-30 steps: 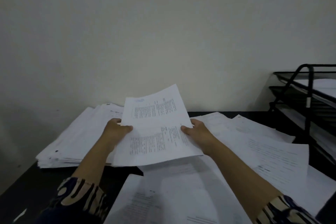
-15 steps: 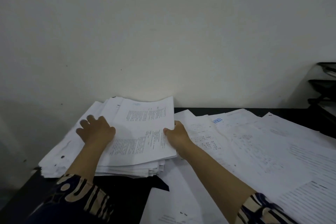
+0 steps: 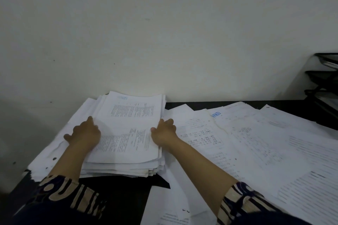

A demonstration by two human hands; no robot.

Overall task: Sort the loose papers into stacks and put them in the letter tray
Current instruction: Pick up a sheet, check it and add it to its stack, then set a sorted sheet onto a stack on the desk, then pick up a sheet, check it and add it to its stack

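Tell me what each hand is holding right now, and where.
Nothing is gripped. The left hand rests flat on the stack at its left edge; the right hand presses its right edge.

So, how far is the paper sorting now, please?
Done: one tall stack stands by the wall. In hand: the left hand rests flat on its left part and the right hand presses its right edge, seemingly squaring it. Left: many loose papers cover the desk, and the stack is not yet in the letter tray.
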